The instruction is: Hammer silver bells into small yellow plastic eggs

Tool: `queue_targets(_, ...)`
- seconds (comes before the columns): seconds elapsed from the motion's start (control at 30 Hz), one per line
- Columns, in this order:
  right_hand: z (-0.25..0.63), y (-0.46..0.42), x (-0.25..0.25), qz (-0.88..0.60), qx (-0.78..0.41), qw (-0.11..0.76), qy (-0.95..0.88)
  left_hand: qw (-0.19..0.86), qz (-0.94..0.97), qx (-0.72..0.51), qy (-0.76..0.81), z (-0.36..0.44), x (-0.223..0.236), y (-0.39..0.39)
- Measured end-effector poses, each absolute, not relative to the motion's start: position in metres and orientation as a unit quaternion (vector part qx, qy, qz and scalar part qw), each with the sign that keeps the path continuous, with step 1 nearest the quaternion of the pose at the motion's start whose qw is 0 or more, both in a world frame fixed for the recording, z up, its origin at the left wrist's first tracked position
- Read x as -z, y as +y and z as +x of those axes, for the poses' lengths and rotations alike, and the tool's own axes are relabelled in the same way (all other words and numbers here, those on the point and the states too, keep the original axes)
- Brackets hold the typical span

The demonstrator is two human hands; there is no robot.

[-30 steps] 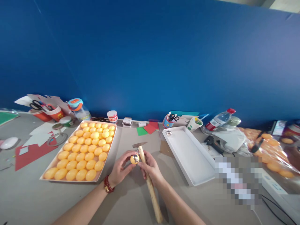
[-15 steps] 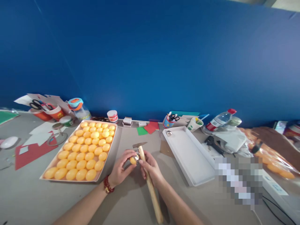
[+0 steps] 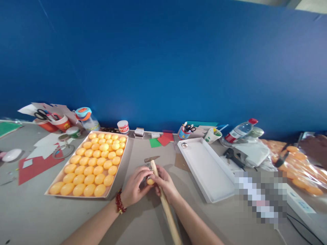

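My left hand [image 3: 133, 187] has its fingers curled around a small orange ball [image 3: 150, 181] that carries shiny silver bits. The thumb of my right hand [image 3: 166, 185] presses on the same ball. That right hand also grips a hammer [image 3: 167, 212] by its pale wooden handle, with the metal head pointing away from me. Fingers cover much of the ball. Left of my hands is a shallow box [image 3: 106, 194] filled with rows of orange balls. On the right lies a long white tray [image 3: 206, 166], with one shiny silver ball [image 3: 184, 145] in its far corner.
Along the blue wall stand a red-and-white jar [image 3: 123, 127], a pen cup [image 3: 184, 132] and a plastic bottle [image 3: 238, 132]. A black glue gun [image 3: 233, 157], bagged orange balls [image 3: 301, 170] and a power strip [image 3: 297, 199] lie to the right. Red paper [image 3: 38, 168] lies left.
The ball has turned and shifted slightly down and right between my fingers. My left hand has moved in closer to my right hand. The hammer stays in my right hand.
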State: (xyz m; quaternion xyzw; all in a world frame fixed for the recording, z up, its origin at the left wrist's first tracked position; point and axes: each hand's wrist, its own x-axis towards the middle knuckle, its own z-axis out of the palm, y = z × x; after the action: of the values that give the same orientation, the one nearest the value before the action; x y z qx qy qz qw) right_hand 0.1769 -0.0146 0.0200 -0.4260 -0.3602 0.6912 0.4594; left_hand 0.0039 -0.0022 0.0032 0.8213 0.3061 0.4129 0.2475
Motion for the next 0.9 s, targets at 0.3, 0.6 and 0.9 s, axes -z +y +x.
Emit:
queue_targets(0.3,0.1808,-0.0136,-0.0165,-0.385,-0.706,0.482,-0.348,0.251,0.801,-0.46,0.291,0.0032,0.0019,-0.0031)
queue_targets(0.6,0.1769,-0.0145,-0.0219,-0.422,-0.673,0.476,-0.377,0.214,0.82,-0.451,0.281,0.0006,0.0042,-0.0041)
queue_targets(0.9,0.178,-0.0145,-0.0159,-0.407,-0.695,0.469,-0.362,0.276,0.795,-0.456,0.289,0.0003,0.0038,-0.0042)
